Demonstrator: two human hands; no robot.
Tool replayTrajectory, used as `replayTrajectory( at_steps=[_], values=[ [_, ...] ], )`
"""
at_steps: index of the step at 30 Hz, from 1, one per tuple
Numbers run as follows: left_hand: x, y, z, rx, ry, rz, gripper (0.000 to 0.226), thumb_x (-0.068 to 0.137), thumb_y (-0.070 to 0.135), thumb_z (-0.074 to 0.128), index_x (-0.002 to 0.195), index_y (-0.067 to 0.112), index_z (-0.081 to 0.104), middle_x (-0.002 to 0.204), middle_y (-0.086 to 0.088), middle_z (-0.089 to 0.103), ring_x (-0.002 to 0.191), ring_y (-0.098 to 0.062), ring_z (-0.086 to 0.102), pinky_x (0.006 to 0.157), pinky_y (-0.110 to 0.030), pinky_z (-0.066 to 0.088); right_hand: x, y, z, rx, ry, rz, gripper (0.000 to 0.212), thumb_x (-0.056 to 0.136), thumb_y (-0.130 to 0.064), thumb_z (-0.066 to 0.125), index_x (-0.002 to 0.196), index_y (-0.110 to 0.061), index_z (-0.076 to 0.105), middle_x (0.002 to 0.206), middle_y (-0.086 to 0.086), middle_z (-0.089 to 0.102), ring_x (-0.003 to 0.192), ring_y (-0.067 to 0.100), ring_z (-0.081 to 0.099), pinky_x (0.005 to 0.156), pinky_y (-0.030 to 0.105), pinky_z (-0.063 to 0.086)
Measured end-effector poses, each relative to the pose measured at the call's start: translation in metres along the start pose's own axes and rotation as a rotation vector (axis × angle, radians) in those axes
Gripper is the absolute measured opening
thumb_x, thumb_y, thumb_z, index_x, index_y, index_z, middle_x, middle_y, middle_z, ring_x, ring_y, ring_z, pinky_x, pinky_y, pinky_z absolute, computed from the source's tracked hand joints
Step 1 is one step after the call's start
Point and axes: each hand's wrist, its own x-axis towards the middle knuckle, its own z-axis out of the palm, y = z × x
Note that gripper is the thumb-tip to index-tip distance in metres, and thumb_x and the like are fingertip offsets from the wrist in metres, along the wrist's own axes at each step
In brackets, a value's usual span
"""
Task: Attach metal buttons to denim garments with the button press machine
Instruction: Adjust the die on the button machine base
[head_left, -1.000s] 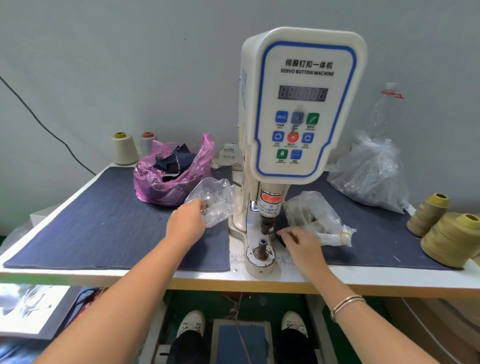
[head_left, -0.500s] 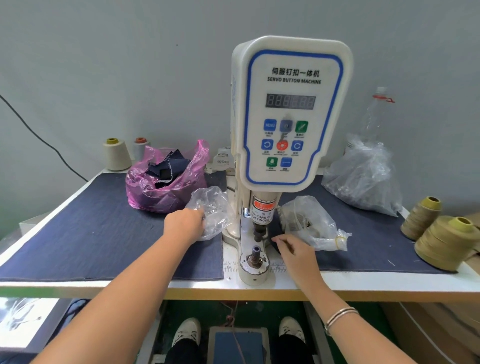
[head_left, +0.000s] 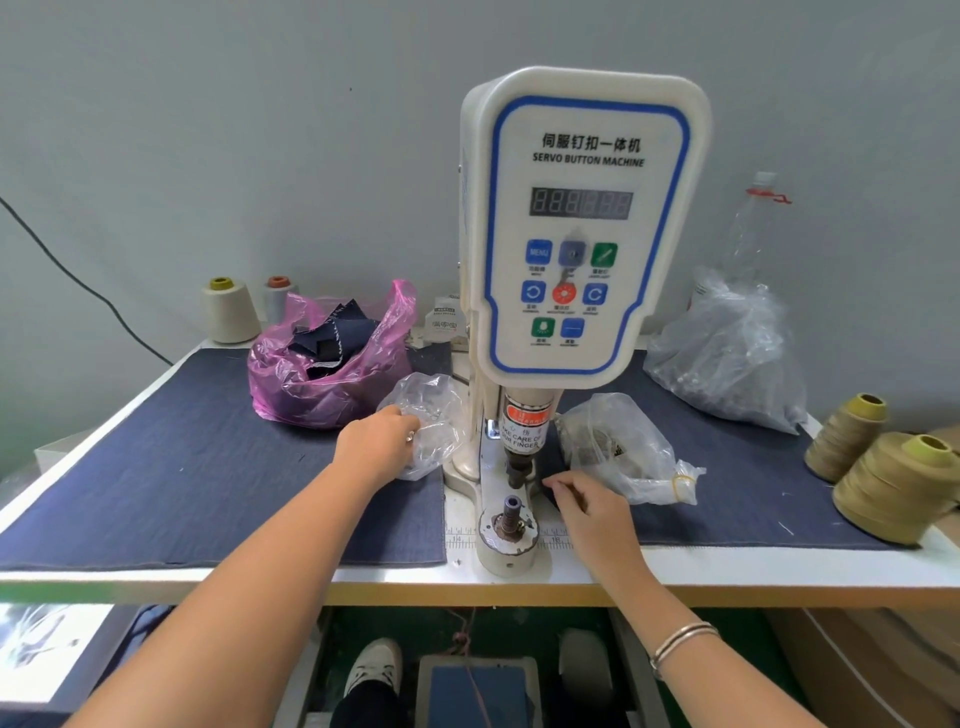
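The white servo button machine (head_left: 582, 234) stands at the table's middle, its upper die (head_left: 517, 470) above the lower die (head_left: 510, 514). My left hand (head_left: 376, 444) rests at the mouth of a small clear bag (head_left: 434, 410) left of the machine. Its fingers are curled, and a small shiny metal piece (head_left: 410, 438) shows at the fingertips. My right hand (head_left: 587, 506) is just right of the upper die, thumb and forefinger pinched on something too small to make out. Beside it lies a clear bag of metal buttons (head_left: 623, 447). Denim sheets (head_left: 182, 467) cover the table.
A pink bag of denim scraps (head_left: 322, 384) sits behind the left hand. A large clear bag (head_left: 727, 358) and a plastic bottle (head_left: 750, 228) stand at the back right. Thread cones (head_left: 898, 483) are at the right edge, two more (head_left: 228, 312) at the back left. A foot pedal (head_left: 478, 691) lies below.
The camera has tilted down slightly. My left hand has drawn back a little from inside the clear bag. My right hand stays pinched beside the upper die.
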Motion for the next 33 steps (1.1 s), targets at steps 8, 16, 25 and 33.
replayTrajectory(
  at_steps=[8,16,25,33],
  values=[
    [-0.005,0.001,-0.001,-0.146,0.062,-0.108,0.013,0.088,0.014,0.050,0.085,0.025,0.057,0.104,0.001,0.062,0.089,-0.022,0.056,0.067,-0.030,0.038,-0.002,-0.001,-0.001,0.002,0.021,-0.027,0.017,0.094,-0.014,0.055,0.096,-0.025,0.068,0.087,-0.023,0.061,0.085,-0.011,0.056,0.074,0.000,0.039],
    [-0.006,-0.010,-0.002,-0.261,0.022,-0.117,0.016,0.084,0.010,0.056,0.081,0.023,0.066,0.097,-0.003,0.069,0.087,-0.024,0.060,0.070,-0.030,0.046,-0.002,-0.002,-0.001,-0.018,0.017,-0.040,0.016,0.095,-0.013,0.055,0.099,-0.021,0.069,0.089,-0.019,0.062,0.086,-0.009,0.056,0.075,-0.001,0.038],
    [-0.010,-0.019,0.005,-0.296,0.045,-0.135,0.018,0.088,0.015,0.059,0.102,0.019,0.068,0.104,-0.002,0.069,0.098,-0.023,0.062,0.080,-0.032,0.049,-0.004,-0.003,-0.003,-0.026,0.023,-0.052,0.016,0.095,-0.012,0.055,0.100,-0.018,0.069,0.092,-0.014,0.064,0.085,-0.006,0.057,0.075,0.001,0.040],
    [-0.016,-0.022,0.005,-0.341,0.037,-0.131,0.023,0.084,0.010,0.060,0.101,0.021,0.071,0.097,0.000,0.068,0.092,-0.021,0.062,0.077,-0.029,0.047,-0.004,-0.002,-0.001,-0.042,0.031,-0.061,0.016,0.095,-0.013,0.055,0.101,-0.019,0.069,0.091,-0.017,0.063,0.083,-0.008,0.056,0.074,0.000,0.040]
  ],
)
